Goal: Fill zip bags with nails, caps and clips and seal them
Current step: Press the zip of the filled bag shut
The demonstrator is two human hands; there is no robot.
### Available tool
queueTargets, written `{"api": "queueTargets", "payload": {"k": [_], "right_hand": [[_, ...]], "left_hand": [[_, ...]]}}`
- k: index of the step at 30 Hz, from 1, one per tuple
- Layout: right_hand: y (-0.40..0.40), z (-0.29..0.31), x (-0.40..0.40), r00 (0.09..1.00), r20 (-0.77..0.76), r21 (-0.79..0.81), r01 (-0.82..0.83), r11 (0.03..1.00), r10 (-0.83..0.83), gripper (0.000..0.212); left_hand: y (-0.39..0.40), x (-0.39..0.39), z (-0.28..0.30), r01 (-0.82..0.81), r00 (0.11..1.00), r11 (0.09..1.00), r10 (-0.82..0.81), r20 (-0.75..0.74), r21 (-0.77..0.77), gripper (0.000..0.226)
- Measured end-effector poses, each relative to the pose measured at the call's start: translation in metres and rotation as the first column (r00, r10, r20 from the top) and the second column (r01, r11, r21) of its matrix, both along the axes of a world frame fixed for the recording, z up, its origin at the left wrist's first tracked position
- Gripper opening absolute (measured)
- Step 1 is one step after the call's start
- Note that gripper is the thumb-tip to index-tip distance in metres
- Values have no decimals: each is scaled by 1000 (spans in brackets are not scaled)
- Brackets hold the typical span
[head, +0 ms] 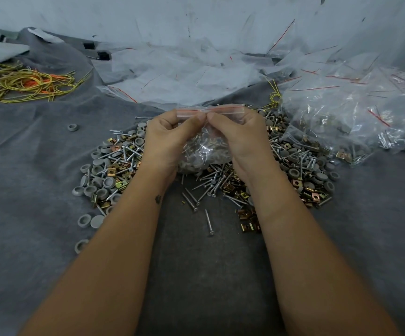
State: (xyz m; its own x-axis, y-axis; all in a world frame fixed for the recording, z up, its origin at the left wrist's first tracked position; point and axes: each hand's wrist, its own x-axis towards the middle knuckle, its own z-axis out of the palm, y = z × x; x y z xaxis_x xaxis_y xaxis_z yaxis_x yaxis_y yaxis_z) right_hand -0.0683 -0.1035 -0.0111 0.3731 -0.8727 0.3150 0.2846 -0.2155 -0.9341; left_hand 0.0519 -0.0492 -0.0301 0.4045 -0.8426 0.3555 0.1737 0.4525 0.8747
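Currently the zip bag (203, 151) is pinched at its seal by the left hand (170, 137) and right hand (242, 137); an unevenly pressed strip could leave gaps, and nails could be spilled.

Bare forearms, small dark wrist tattoo (158, 199)

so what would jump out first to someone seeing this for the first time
Two bare hands meet at the centre, the left hand and right hand pinching the red-striped top of a filled zip bag. Beneath them spreads a heap of screws, grey caps and brass clips on grey cloth. Empty clear bags pile up behind, with filled ones at the right.
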Motion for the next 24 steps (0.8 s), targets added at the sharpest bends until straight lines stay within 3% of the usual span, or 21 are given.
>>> {"api": "queueTargets", "payload": {"k": [8, 13, 18, 21, 23, 24], "right_hand": [[-3, 3, -5, 993, 23, 34, 117, 993, -118, 16], [-8, 4, -10, 989, 78, 87, 119, 989, -126, 6], [-9, 6, -15, 995, 91, 98, -50, 994, 41, 21], [-8, 3, -15, 981, -156, 18, -114, 993, 115, 27], [-5, -1, -11, 934, -355, -138, -95, 986, 40, 13], [-3, 0, -9, 926, -378, -204, -65, 977, -18, 15]], "left_hand": [[-2, -1, 1, -42, 995, 996, 49, -90, 75, 12], [-4, 1, 0, -147, 977, 982, 163, -136, 115, 18], [-1, 8, 0, -208, 934, 974, 225, -276, 91, 20], [2, 7, 1, -146, 931, 988, 157, -329, 58, 18], [5, 3, 3, -77, 933, 996, 89, -348, 48, 20], [5, 1, 4, -84, 935, 994, 103, -339, 72, 26]]}}
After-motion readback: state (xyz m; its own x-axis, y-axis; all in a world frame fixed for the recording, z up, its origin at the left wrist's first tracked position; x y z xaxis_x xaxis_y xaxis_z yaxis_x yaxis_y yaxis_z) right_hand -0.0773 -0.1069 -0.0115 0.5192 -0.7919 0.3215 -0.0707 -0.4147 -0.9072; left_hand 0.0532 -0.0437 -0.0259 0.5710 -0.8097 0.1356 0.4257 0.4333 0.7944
